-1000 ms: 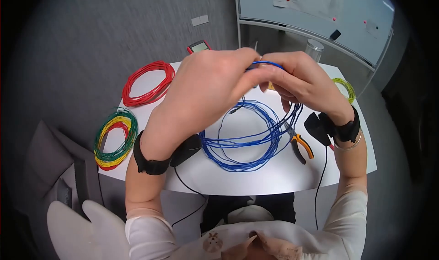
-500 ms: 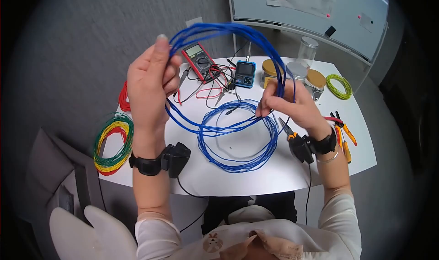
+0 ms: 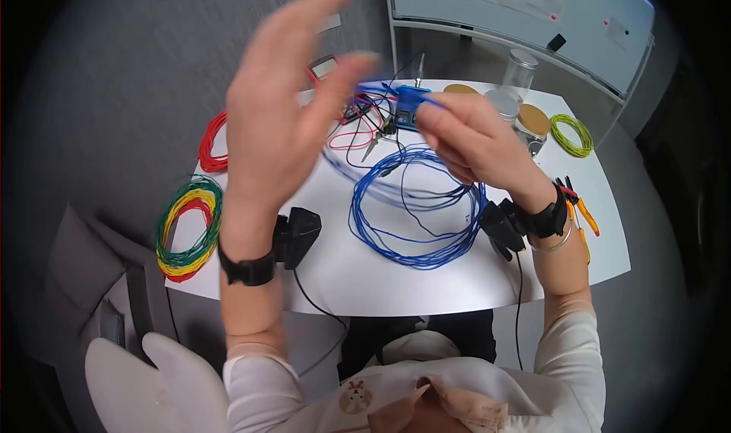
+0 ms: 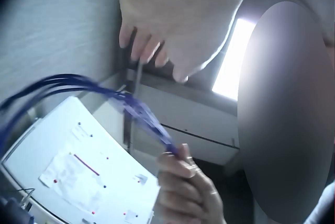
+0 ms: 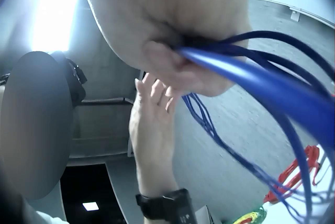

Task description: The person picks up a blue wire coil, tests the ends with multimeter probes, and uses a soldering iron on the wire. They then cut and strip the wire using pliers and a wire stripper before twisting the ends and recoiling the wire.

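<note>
My right hand (image 3: 476, 136) pinches a bundle of blue wire (image 5: 261, 77), fingers curled round it, above the table's far half. Raised at the left, my left hand (image 3: 278, 105) is blurred, its fingers extended and thumb apart. The left wrist view shows that hand (image 4: 178, 20) clear of the blue strands (image 4: 68, 80), which run from the right hand (image 4: 186, 187). Under both hands a loose blue coil (image 3: 422, 265) lies on the white table (image 3: 343, 281), some strands hanging blurred over it.
Red wire (image 3: 209, 147) and a green, yellow and red coil (image 3: 169, 258) lie left. Behind are a red multimeter (image 3: 323, 67), tangled leads and a blue device (image 3: 411, 119). Jars (image 3: 531, 119), a yellow-green coil (image 3: 572, 150) and orange-handled tools (image 3: 588, 218) stand or lie right.
My hands, close together a second ago, then held a wide blue loop between them. The left hand has since let go and risen; the right moved up slightly, still gripping. The table coil has shifted right.
</note>
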`<state>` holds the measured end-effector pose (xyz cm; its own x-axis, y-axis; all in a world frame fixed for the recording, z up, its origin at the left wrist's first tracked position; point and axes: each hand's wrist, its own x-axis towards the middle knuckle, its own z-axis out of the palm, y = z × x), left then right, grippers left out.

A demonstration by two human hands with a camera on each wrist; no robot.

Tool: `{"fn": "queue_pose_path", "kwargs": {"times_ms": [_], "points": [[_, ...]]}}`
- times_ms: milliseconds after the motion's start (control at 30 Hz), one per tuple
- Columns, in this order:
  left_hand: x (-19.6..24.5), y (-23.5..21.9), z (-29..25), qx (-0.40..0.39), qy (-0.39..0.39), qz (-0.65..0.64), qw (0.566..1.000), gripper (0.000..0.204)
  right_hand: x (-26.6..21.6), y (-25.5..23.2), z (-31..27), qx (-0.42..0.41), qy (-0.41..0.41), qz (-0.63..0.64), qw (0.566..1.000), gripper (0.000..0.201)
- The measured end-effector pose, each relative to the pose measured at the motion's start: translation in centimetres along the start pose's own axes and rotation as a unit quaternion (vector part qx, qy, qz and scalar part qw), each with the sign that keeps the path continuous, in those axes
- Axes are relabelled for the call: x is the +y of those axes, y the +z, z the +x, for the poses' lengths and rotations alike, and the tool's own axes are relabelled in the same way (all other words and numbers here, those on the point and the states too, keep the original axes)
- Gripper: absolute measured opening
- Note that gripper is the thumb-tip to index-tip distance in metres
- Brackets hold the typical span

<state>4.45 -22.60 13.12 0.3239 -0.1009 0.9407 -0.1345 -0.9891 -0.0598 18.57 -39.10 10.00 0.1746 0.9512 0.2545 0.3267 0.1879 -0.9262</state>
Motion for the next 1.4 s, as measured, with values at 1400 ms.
{"fn": "queue_pose_path", "kwargs": {"times_ms": [1400], "points": [[-4.0,0.5,-5.6,0.146,-0.473,-0.536,0.684,0.037,5.3,0.8,-2.3,0.045,-0.045,0.023,0.998,0.056]]}}
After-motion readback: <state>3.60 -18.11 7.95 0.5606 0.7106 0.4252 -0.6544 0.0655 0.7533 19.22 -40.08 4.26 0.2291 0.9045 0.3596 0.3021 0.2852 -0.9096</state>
